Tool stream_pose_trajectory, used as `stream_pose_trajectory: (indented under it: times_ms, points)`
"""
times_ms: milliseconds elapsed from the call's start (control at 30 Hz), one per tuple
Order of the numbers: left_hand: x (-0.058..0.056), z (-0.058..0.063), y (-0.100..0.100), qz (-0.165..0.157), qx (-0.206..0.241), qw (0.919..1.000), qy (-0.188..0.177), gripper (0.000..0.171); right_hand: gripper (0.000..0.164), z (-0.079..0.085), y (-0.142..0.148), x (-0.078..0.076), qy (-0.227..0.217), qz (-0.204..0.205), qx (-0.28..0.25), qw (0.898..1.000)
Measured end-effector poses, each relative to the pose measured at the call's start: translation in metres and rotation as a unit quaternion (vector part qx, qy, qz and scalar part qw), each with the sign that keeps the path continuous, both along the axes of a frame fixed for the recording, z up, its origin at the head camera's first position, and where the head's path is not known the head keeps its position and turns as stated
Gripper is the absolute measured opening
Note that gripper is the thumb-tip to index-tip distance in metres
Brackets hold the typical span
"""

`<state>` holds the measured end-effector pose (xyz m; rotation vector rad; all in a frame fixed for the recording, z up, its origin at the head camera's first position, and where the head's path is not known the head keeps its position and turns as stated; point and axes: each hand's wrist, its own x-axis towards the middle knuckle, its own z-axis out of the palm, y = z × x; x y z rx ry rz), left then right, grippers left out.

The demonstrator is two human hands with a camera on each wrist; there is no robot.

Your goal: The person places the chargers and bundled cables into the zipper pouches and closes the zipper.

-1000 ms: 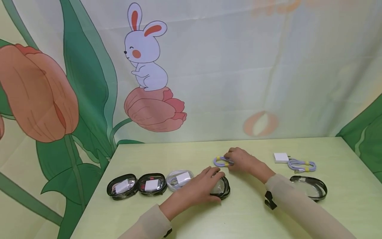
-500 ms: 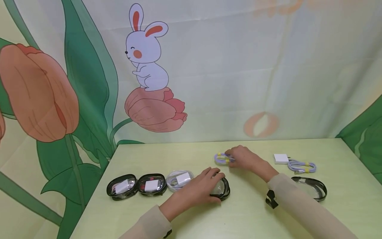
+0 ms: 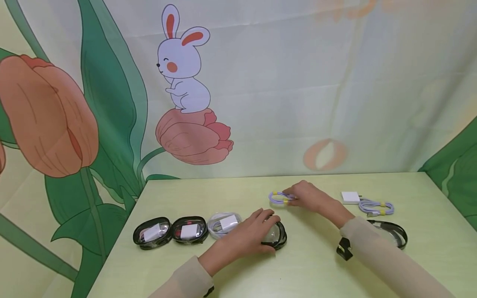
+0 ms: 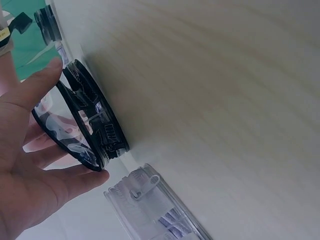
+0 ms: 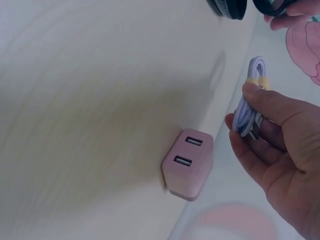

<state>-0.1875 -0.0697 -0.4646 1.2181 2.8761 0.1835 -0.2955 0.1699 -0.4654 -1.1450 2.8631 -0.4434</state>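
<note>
My left hand (image 3: 251, 234) grips a black-edged clear zip case (image 3: 273, 236) on the table, thumb at one end and fingers along the other. In the left wrist view this zip case (image 4: 82, 117) tilts under the palm, its zip edge towards the table. My right hand (image 3: 311, 198) pinches a coiled lilac cable (image 3: 278, 198) just off the table, behind that case. The right wrist view shows the cable (image 5: 250, 102) between thumb and fingers, bound with yellow ties, its metal plug beside the fingers.
Two black-edged cases (image 3: 152, 233) and a clear case (image 3: 224, 224), all with white chargers inside, stand in a row at left. At right lie a white two-port USB charger (image 3: 350, 198), another lilac cable (image 3: 376, 207), and a black-edged case (image 3: 395, 231) partly behind my right sleeve.
The right hand has lifted the lilac cable slightly from the table and shifted a little to the right. The left hand has stayed on its case.
</note>
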Motion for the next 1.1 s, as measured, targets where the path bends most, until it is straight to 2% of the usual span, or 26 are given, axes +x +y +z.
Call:
stream_pose_trajectory:
  times_ms: [467, 633, 967, 1033, 1100]
  points:
    - [-0.001, -0.001, 0.0, 0.007, 0.006, 0.9999, -0.011, 0.081, 0.033, 0.015, 0.001, 0.014, -0.036, -0.03, -0.032, 0.998]
    - [-0.001, 0.0, 0.001, 0.011, 0.005, 0.9999, -0.012, 0.082, 0.031, 0.018, 0.003, 0.017, -0.071, -0.058, -0.055, 0.994]
    - [-0.001, -0.001, 0.002, 0.016, 0.004, 0.9998, -0.013, 0.082, 0.029, 0.018, 0.007, 0.02, -0.155, -0.109, -0.105, 0.976]
    - [-0.001, -0.001, 0.003, 0.019, 0.006, 0.9997, -0.014, 0.083, 0.03, 0.018, 0.007, 0.022, -0.185, -0.128, -0.121, 0.967]
    - [-0.001, -0.001, 0.003, 0.022, 0.01, 0.9996, -0.013, 0.083, 0.031, 0.018, 0.007, 0.025, -0.225, -0.144, -0.148, 0.952]
